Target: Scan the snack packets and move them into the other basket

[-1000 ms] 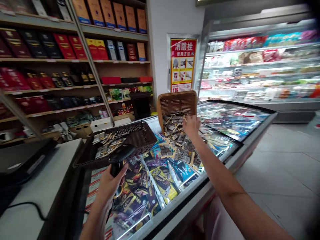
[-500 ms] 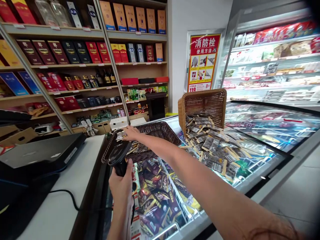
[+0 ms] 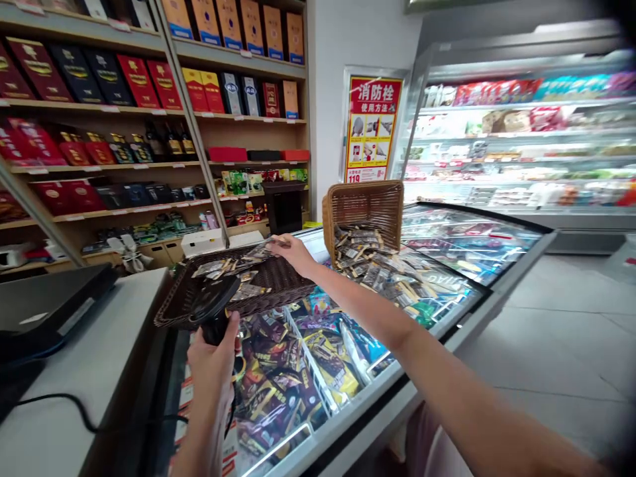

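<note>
My left hand [image 3: 212,361] is wrapped round the handle of a black barcode scanner [image 3: 214,306], its head near the front edge of a dark brown wicker basket [image 3: 291,291]. Above that basket, my right hand [image 3: 293,255] pinches a small clear packet [image 3: 259,252] with a dark and tan filling. Similar small packets [image 3: 252,290] lie scattered in the dark basket. A light brown wicker basket [image 3: 365,192] is tipped on its side to the right, and many more packets [image 3: 382,278] spill from it onto the glass freezer lid.
Below my arms the chest freezer [image 3: 377,391] holds bagged goods in wire sections. A white counter [image 3: 114,344] with a black device [image 3: 54,318] and a cable runs along the left. Boxed goods fill shelves [image 3: 104,106] behind, and a lit cooler [image 3: 521,132] stands back right.
The view has swung right. My right hand has moved from the left end of the dark basket towards its right side, with a packet in its fingers. My left hand still holds the scanner.
</note>
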Tool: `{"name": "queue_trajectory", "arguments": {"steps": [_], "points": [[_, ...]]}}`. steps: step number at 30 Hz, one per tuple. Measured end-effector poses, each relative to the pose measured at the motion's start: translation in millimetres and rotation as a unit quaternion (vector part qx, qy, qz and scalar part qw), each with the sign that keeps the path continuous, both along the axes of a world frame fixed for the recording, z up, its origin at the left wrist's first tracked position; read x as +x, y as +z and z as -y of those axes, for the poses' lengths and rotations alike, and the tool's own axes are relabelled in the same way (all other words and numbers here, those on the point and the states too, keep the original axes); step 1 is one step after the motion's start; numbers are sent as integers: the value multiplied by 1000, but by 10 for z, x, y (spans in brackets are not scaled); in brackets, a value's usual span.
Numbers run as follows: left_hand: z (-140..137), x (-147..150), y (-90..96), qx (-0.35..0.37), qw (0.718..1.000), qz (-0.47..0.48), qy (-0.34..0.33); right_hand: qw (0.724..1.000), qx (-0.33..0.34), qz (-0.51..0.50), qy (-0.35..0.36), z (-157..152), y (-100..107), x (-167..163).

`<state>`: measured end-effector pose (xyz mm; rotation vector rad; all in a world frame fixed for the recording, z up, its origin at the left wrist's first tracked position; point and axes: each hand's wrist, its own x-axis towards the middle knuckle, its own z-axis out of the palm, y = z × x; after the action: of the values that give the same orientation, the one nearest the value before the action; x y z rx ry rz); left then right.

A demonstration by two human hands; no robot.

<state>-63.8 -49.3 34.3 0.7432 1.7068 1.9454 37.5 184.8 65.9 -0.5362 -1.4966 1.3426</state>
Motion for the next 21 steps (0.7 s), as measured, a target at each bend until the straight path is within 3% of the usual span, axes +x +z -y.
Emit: {"name": "queue_trajectory", "arguments": {"steps": [4, 8, 12, 15, 21], "points": [[-29, 95, -16, -2, 999, 13, -51, 989, -47, -99, -102, 320, -224, 829], [-27, 165, -15, -25, 990, 6, -138, 970, -114, -172, -131, 465, -483, 1265], [25, 221, -23, -73, 966, -48, -245, 971, -152, -157, -95, 437, -614, 1423], [72, 272, -35, -110, 941, -106, -301, 966, -172, -159, -110, 376, -627, 1482], [59, 378, -56, -166, 908, -185, -337, 963, -191, -141, -127, 319, -648, 1573]]}}
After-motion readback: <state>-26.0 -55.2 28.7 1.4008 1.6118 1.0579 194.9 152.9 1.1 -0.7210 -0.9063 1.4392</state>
